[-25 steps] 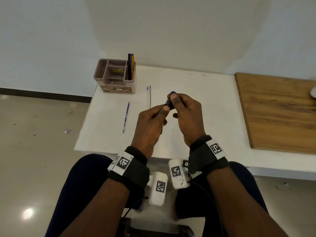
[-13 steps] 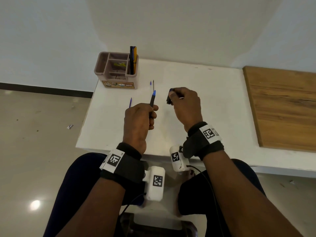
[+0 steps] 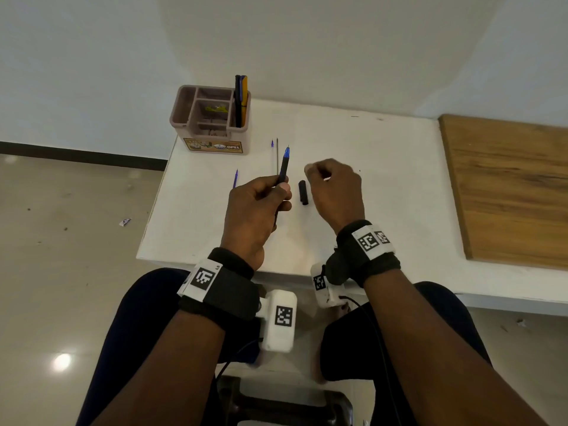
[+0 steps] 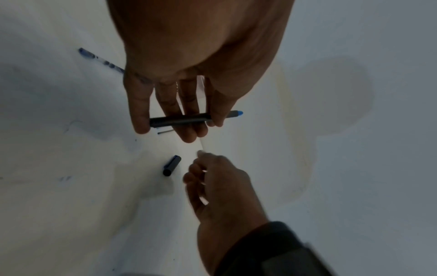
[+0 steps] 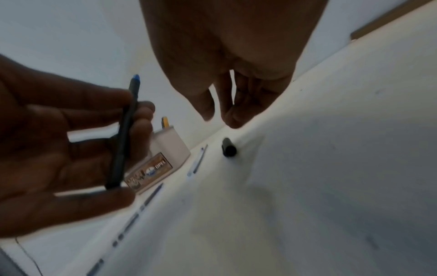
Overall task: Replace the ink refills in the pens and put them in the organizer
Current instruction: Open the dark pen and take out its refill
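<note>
White table [image 3: 384, 186]: left hand [image 3: 255, 210] grips pen [image 3: 283, 166]; cap [image 3: 303, 192] lies beside.

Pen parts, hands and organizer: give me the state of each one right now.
Pen: uncapped, blue tip up, held in the left hand.
Cap: off, lying on the table.
Right hand: empty, fingers loosely curled.
Refills: loose on the table.
Organizer: upright, holding two pens.

Left hand [image 3: 256, 207] curled in a grip round the pen [image 3: 283, 165], right hand [image 3: 335, 189] loosely curled, empty, alongside.
</note>
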### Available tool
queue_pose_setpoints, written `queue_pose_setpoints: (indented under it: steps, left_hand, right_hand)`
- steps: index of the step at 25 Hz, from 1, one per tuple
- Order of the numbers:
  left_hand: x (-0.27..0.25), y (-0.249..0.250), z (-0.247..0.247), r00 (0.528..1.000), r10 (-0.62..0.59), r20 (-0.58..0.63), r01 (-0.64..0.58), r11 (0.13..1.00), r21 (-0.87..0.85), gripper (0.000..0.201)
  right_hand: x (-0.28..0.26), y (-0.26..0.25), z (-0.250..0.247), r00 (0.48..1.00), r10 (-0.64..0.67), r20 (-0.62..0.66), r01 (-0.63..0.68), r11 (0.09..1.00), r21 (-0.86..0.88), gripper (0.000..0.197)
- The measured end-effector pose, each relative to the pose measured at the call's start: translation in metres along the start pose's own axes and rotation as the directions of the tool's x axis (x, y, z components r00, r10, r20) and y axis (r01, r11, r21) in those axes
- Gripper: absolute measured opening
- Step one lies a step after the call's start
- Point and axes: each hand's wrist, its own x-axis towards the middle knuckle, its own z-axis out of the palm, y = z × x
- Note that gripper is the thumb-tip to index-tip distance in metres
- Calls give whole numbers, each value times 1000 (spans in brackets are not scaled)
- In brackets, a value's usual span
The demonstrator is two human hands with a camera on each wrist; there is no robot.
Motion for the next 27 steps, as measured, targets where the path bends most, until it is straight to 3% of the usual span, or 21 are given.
queue_pose_setpoints:
  steps: [3,7,13,16,19,23,27]
  left_hand:
    - [-5,1,4,999,24,41,-25,999,25,23]
    - [-10,-3,12,986,130,101,-143,981,132,26]
    - [-17,-5,17,926,351,139,-377,852,363,24]
    - [-19,-4,18,915,359,185,-403,848,346,24]
    - [-18,-4,19,915,355,192,-402,845,353,27]
    - [-17,-4,22,924,337,178,-380,853,357,25]
    - [-14,-6,21,925,333,182,-378,846,377,24]
  right_hand:
    - [-17,-29,-28,1000,-21,24,14,964,265,31]
    - [-33,-38,-39,998,-65,7,62,975,215,29]
    - [-36,-32,-51,992,-130,8,125,970,210,21]
    - [-37,-29,-56,980,-188,66,173,968,181,27]
    - [-38,-29,-56,980,-140,142,101,962,253,26]
    - [-33,-29,-56,996,-68,62,48,958,283,33]
    - [-34,-26,-54,994,-86,63,65,958,280,25]
